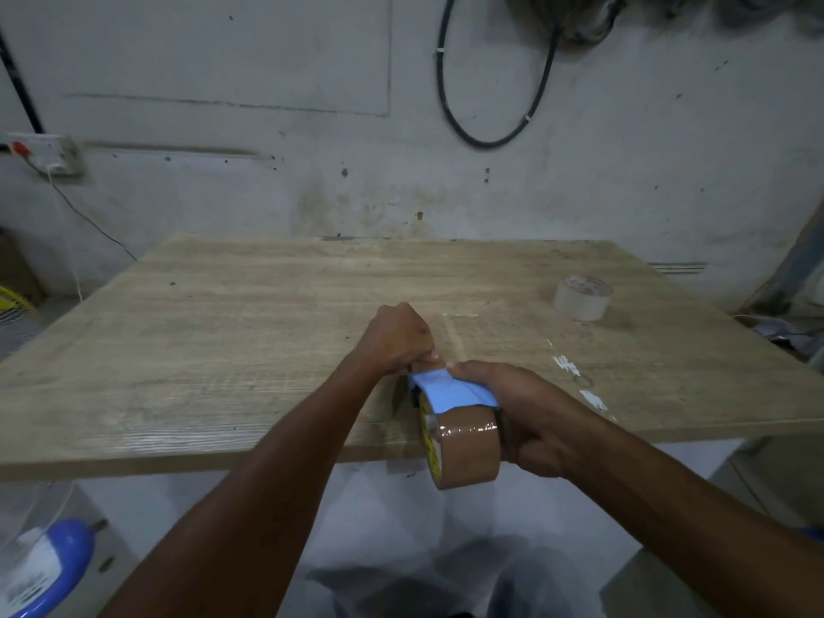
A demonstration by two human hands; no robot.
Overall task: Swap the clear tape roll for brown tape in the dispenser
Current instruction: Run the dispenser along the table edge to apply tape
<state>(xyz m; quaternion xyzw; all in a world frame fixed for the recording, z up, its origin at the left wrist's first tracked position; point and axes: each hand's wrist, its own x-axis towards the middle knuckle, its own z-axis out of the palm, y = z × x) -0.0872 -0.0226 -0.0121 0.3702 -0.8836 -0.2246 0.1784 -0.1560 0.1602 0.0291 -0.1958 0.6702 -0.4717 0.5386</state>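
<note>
Wooden table (214, 332), dispenser (450, 391) amid curled fingers (473, 371)

Pale wood-grain counter (223, 314) across the middle of the frame, far edge against a grey wall, near edge cutting through the lower half, clear tape roll (582, 297) lying flat at centre right, hole upward, white smudges (595, 400) below it near the right edge.

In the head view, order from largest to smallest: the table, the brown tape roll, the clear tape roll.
1. table
2. brown tape roll
3. clear tape roll
The brown one is nearer, so the rolls' real order is unsure.
</note>
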